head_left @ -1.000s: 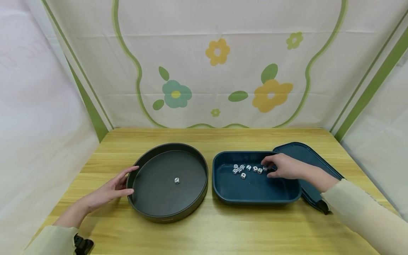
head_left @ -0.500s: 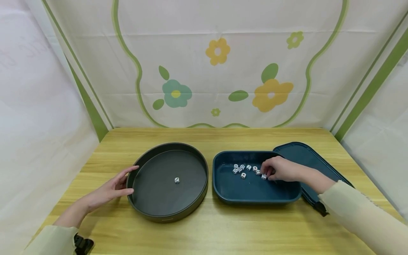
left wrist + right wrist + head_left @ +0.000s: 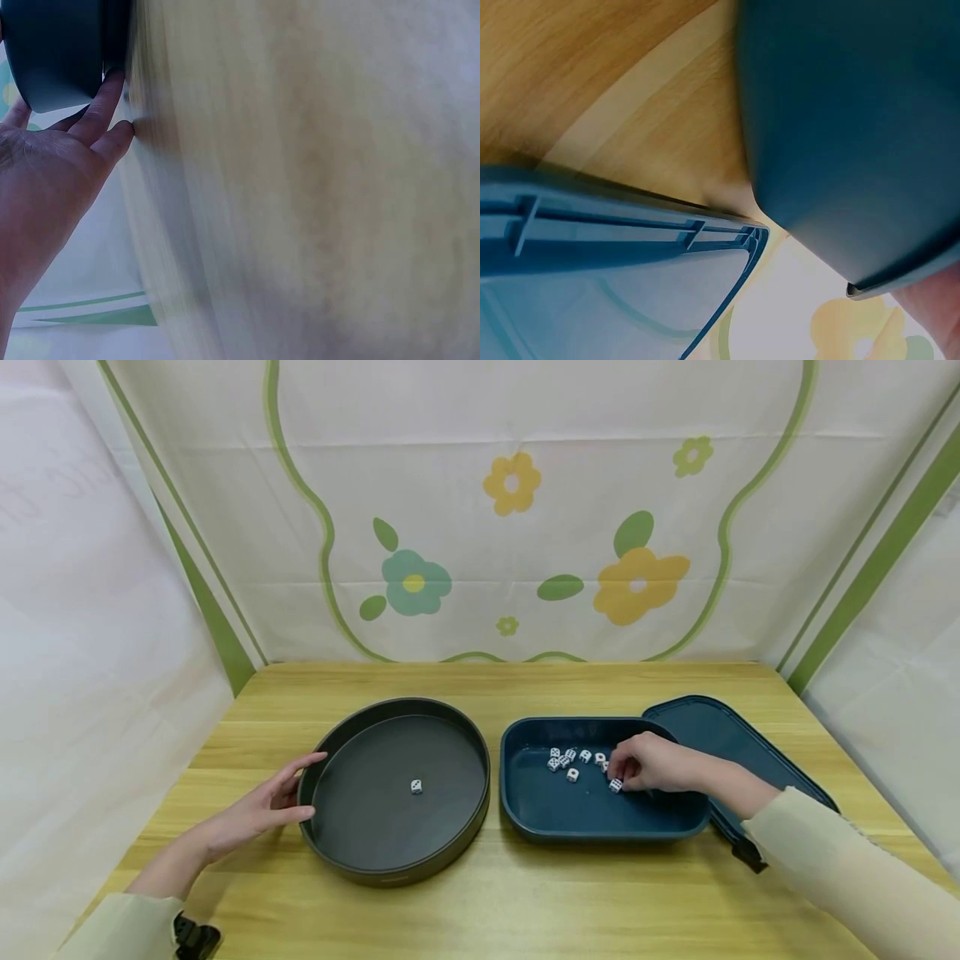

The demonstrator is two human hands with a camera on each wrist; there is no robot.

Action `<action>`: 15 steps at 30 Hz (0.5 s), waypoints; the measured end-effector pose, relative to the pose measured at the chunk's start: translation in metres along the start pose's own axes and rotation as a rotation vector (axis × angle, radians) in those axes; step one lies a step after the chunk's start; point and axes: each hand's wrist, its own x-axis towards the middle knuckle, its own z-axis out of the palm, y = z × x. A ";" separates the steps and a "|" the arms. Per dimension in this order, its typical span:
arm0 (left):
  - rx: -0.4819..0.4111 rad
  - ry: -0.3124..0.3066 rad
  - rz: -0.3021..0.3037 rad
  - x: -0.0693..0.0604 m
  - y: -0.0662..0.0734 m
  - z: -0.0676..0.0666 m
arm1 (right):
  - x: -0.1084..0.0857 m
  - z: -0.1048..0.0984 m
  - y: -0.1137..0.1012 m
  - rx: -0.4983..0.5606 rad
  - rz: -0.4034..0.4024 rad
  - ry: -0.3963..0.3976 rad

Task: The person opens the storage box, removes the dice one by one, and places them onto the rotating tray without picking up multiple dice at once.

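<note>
A round dark pan (image 3: 397, 827) holds one white die (image 3: 416, 787). At its left rim my left hand (image 3: 251, 806) touches the edge with extended, spread fingers; the left wrist view shows this hand (image 3: 52, 180) against the outer wall of the pan (image 3: 56, 56). In the rectangular blue tray (image 3: 585, 818), my right hand (image 3: 660, 764) pinches a die (image 3: 616, 785) low over the floor; whether the die touches it I cannot tell. Several dice (image 3: 564, 761) lie to its left. The tray's outside (image 3: 855, 135) hides most of the right hand (image 3: 934, 300) in the right wrist view.
A blue lid (image 3: 720, 727) lies at the right behind the tray, partly under my right forearm; its ribbed edge (image 3: 690, 225) shows in the right wrist view. The wooden table (image 3: 480, 902) ends at a flowered cloth (image 3: 465, 527) behind; white cloth hangs at both sides.
My right hand has closed from a spread pose to a pinch on a die and moved slightly left and towards the front of the tray with it. My left hand has not moved.
</note>
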 end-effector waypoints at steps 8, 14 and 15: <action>-0.002 0.000 -0.006 0.000 0.000 0.001 | 0.000 -0.005 -0.002 0.002 -0.016 0.006; -0.010 -0.007 0.000 0.000 0.000 0.001 | 0.003 -0.019 -0.021 -0.023 -0.031 0.017; -0.010 -0.007 0.001 0.000 0.000 0.001 | 0.005 -0.022 -0.026 -0.025 -0.035 0.018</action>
